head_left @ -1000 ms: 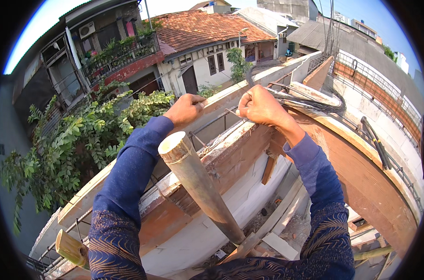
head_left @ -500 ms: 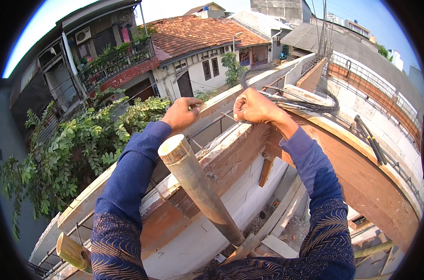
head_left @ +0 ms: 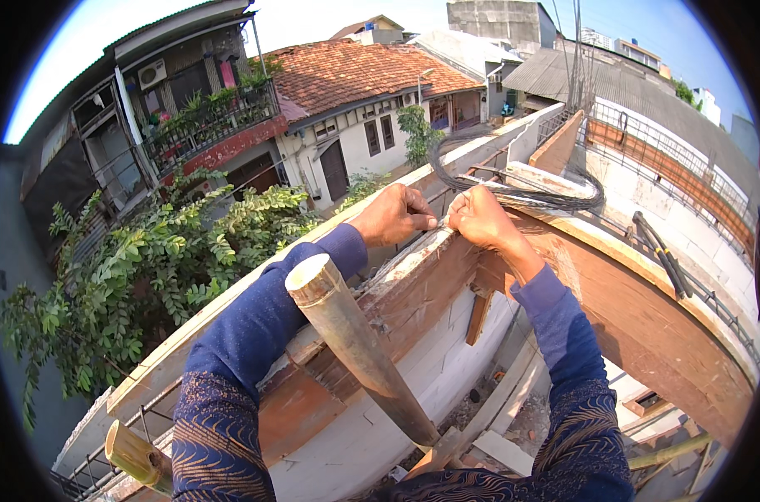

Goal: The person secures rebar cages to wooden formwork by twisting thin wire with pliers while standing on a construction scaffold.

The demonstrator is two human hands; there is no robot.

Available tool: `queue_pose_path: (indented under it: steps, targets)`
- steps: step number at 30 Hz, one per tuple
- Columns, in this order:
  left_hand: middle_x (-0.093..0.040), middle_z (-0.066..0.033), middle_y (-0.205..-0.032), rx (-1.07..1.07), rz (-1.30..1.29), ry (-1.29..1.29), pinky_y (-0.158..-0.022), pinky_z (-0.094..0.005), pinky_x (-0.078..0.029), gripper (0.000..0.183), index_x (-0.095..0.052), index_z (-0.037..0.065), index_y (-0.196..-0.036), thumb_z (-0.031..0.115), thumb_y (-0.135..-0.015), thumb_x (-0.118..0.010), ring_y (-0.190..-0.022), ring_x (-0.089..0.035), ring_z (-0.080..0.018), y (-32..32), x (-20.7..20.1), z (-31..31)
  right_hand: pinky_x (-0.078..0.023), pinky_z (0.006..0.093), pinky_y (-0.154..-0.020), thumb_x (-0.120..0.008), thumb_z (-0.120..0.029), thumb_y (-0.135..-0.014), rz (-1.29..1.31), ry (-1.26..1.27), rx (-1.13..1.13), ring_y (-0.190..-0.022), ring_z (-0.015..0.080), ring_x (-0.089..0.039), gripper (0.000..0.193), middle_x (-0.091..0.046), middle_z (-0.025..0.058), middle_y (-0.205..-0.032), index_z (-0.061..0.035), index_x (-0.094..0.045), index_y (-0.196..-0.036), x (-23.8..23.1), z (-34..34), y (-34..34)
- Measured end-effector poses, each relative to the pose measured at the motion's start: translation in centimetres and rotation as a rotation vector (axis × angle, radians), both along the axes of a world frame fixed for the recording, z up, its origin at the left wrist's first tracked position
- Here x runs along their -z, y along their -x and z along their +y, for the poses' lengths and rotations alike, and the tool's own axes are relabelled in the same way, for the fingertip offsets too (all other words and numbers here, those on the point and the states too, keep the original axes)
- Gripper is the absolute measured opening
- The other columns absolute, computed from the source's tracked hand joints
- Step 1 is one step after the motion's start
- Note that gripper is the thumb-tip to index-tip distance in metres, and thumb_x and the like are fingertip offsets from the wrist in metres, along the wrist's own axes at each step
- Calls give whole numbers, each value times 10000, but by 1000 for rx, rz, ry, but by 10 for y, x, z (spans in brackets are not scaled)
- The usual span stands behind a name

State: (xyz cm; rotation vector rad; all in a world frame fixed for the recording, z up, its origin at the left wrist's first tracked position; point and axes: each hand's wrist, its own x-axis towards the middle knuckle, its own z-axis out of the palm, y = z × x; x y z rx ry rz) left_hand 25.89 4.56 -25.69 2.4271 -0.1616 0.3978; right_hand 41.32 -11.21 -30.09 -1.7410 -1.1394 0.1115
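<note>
My left hand [head_left: 394, 217] and my right hand [head_left: 483, 219] are close together above the wooden beam formwork [head_left: 426, 280], thumbs and fingers pinched and their tips almost meeting. Whatever thin thing may be between them is too small to make out. Just beyond my right hand, a loose coil of dark thin wire [head_left: 555, 196] lies across the corner of the formwork. A bamboo post [head_left: 355, 351] leans upward in front of my left forearm, its pale cut end near the sleeve. Steel bars run inside the formwork, partly hidden by my hands.
A tool with black and yellow handles [head_left: 666, 258] rests on the right-hand formwork board [head_left: 647, 335]. Another bamboo end [head_left: 133, 456] sticks up at lower left. Leafy branches [head_left: 154, 276] crowd the left side. Between the beams, planks [head_left: 505, 452] and rubble lie far below.
My left hand has moved right, from apart to nearly touching my right hand. My right hand has shifted slightly right and down.
</note>
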Motion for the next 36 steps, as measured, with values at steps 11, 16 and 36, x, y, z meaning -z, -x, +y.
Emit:
queue_pose_path:
  steps: [11, 16, 36]
  targets:
    - [-725, -97, -857, -70, -69, 91, -797, -332, -541, 129, -749, -16, -940, -5, -811, -753, -868, -674, -169, -5, 17, -4, -556, 452, -724, -644, -79, -714, -342, 155, 63, -788, 371, -721, 111, -718, 195, -760, -17, -732, -739, -32, 5, 14]
    - [-668, -130, -794, -52, -327, -239, -765, -392, -535, 81, -706, 2, -844, -22, -778, -746, -840, -680, -282, -1, 15, -10, -553, 422, -711, -612, -29, -694, -249, 247, 25, -790, 340, -728, 145, -714, 213, -757, 10, -727, -772, -36, 6, 4]
    - [-670, -121, -813, 27, -527, -432, -757, -439, -515, 139, -748, 35, -889, 18, -753, -767, -828, -643, -332, -1, 28, 0, -446, 312, -550, -682, 48, -698, -232, 287, -244, -616, 105, -588, 41, -673, 50, -638, 17, -709, -692, -39, 38, -13]
